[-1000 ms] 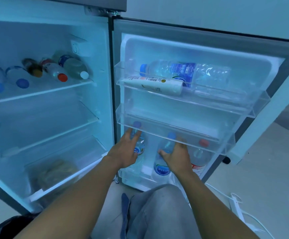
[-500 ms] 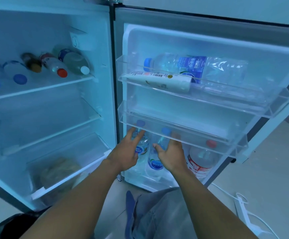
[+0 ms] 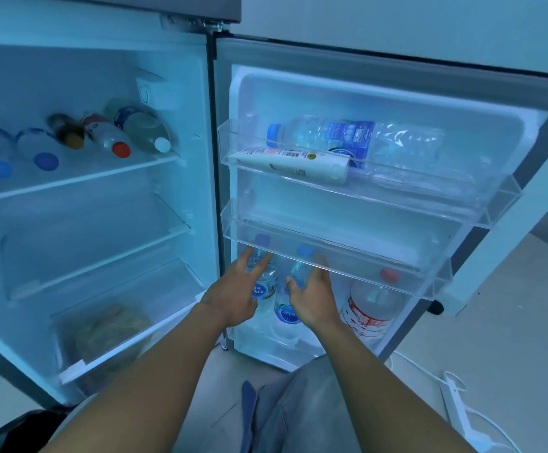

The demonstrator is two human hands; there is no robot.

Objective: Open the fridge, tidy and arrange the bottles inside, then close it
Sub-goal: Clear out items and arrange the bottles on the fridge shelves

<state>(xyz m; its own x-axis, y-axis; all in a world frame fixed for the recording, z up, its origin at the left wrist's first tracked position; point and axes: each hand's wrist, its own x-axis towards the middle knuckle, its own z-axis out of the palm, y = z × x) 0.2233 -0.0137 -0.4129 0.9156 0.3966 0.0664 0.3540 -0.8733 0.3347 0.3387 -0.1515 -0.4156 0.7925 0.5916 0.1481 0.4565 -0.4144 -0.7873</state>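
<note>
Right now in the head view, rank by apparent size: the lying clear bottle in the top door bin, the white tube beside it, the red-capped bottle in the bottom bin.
1. Lying clear blue-labelled bottle
2. White tube and red-capped bottle: unsure, bottle partly hidden.

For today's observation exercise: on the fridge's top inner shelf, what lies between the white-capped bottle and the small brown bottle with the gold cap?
In the head view, one bottle: the red-capped bottle lies on its side between the white-capped bottle and the brown bottle.

Both forearms are bare, with no sleeves, watch or rings showing. Light grey trousers (image 3: 302, 416) cover the knee below.
</note>
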